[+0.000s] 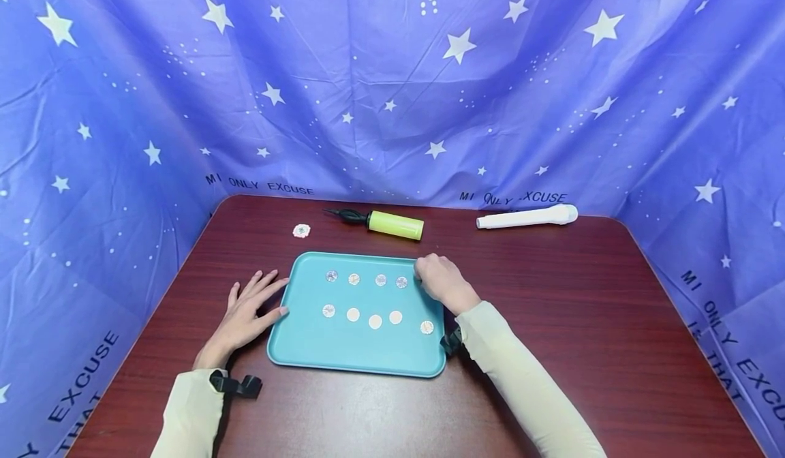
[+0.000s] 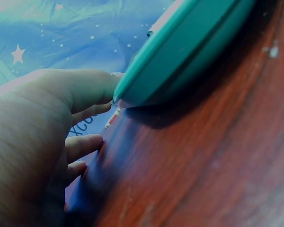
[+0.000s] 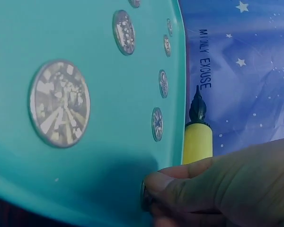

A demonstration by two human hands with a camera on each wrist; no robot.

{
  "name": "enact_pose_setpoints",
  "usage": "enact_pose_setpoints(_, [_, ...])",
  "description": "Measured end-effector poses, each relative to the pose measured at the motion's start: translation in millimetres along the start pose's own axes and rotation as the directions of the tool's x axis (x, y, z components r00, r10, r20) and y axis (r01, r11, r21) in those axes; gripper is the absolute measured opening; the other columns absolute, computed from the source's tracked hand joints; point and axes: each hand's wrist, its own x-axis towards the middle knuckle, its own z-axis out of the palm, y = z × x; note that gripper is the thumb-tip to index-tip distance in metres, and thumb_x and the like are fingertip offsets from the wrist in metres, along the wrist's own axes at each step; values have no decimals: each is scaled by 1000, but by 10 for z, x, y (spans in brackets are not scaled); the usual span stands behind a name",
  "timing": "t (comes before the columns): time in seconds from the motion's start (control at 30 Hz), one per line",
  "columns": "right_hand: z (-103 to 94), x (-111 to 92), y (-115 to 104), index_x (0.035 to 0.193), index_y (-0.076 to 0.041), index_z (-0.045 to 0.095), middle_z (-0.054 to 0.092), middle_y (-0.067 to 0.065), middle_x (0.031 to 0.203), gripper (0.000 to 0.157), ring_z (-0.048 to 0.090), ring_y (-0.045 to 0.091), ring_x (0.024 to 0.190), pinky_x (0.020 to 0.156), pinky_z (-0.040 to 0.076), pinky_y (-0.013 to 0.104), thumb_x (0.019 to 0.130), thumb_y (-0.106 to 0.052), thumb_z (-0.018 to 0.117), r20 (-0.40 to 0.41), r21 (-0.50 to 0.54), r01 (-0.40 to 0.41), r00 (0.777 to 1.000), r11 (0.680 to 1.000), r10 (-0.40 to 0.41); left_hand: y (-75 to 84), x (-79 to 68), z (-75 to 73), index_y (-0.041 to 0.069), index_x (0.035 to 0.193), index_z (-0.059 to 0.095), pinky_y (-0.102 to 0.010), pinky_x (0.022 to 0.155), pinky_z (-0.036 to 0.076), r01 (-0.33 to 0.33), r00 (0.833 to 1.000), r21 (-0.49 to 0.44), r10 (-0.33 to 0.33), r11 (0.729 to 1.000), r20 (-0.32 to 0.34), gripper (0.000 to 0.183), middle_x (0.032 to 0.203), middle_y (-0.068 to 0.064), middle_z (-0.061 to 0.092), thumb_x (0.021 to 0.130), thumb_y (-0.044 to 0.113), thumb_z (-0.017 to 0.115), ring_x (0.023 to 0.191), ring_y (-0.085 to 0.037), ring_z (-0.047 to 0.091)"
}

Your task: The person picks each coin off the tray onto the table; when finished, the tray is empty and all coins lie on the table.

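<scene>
A turquoise tray (image 1: 356, 352) lies on the table with several round, shiny coins (image 1: 328, 311) spread in two rough rows. At its far right corner, my right hand (image 1: 446, 282) pinches one coin (image 3: 143, 195) between thumb and fingers, close over the tray's floor; the fingers partly cover it. Another coin (image 3: 60, 103) lies nearer the right wrist, its patterned face reflecting light. My left hand (image 1: 248, 313) rests beside the tray's left side, fingers spread, thumb and index fingertips right at the rim. In the left wrist view the thumb and index finger meet the tray's edge (image 2: 146, 75).
Behind the tray lies a yellow-green hand pump (image 1: 395, 225) with a black nozzle. A small white scalloped piece (image 1: 301, 230) is left of it, and a white wand-shaped object (image 1: 526, 217) is at the back right. A blue star-patterned curtain (image 1: 392, 69) surrounds the table.
</scene>
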Motion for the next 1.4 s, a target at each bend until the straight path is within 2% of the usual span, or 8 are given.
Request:
enact_pose_setpoints(0.23, [-18,-42,0,66,-10,62,66,10,71,26,56,21,62,58,51,36,89,2,66,-34,-106,27,999,994,-30,4,1,-1,20,147,51,-74,115,-1,1,1000,-1,-1,1000,-2,61,160,-20,37,92,37,69,153,-48,18])
enact_pose_setpoints(0.4, [1,-60,-20,73,-4,63,67,17,74,20,65,31,67,60,56,42,91,4,60,-72,-126,71,994,989,-80,5,-9,-1,19,146,53,-75,114,0,-1,1000,-3,1,1000,-13,60,160,-20,38,91,36,69,152,-48,19])
enact_pose_setpoints(0.57, [32,-32,-37,75,-2,65,68,18,74,20,65,31,67,61,56,42,92,4,57,-107,-92,40,993,995,-50,8,-16,4,20,146,53,-75,114,1,-2,1000,-1,2,1000,-15,60,159,-20,38,91,37,69,152,-48,19])
enact_pose_setpoints(0.8, [5,-11,-48,74,-5,65,63,13,72,18,56,23,64,59,49,33,90,4,63,-30,-25,17,999,1000,-18,1,-18,-11,19,146,53,-75,114,1,-2,1000,2,2,1000,-16,60,159,-21,39,91,36,69,152,-48,20])
enact_pose_setpoints(1.07, [-55,39,-99,83,0,65,66,18,77,9,65,31,70,65,57,39,91,5,62,40,-93,66,997,993,-62,-16,-17,8,19,147,52,-75,115,0,5,1000,9,-5,1000,-6,60,160,-21,37,92,37,69,152,-48,19])
enact_pose_setpoints(1.2, [-120,111,-74,80,-5,62,63,12,77,12,61,25,69,63,53,34,86,4,67,127,-42,-8,992,999,13,-15,5,25,20,147,52,-74,115,0,0,1000,10,0,1000,-9,61,160,-21,37,91,37,69,152,-48,19])
enact_pose_setpoints(1.3, [-162,156,-35,73,-9,61,61,7,75,19,59,20,65,56,47,28,82,2,74,203,38,-94,976,995,84,-16,19,32,20,147,51,-74,115,0,-4,1000,12,4,1000,-5,61,160,-21,37,91,38,69,153,-47,18])
enact_pose_setpoints(1.4, [-175,178,5,70,-11,64,62,5,75,20,59,18,63,51,45,26,77,0,79,237,96,-125,966,987,100,-16,19,29,20,147,51,-74,115,-1,-3,1000,8,3,1000,-2,61,160,-21,37,92,38,69,153,-48,18])
